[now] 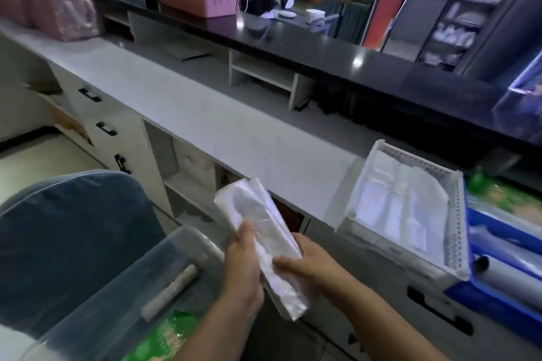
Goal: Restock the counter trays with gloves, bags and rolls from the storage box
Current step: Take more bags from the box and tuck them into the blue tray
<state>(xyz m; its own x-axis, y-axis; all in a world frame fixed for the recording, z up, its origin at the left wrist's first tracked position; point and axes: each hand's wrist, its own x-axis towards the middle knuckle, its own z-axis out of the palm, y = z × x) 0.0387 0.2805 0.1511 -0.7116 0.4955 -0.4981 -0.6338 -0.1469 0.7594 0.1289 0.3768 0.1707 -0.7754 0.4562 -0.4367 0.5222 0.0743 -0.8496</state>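
I see clear storage box [96, 311] low left, holding wrapped roll [170, 291] and green packet [164, 337]. Left hand [243, 261], fingers curled, grips bag pack [258, 226] in air before worktop [205, 114] edge. Right hand [305, 262] pinches its other side. White tray [456, 226] on worktop holds folded clear bags [401, 199]. Blue tray [495, 313] far right holds film roll [516, 281].

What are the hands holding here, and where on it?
A flat pack of clear plastic bags: left hand grips its left long edge, right hand its right edge, both near mid-length.
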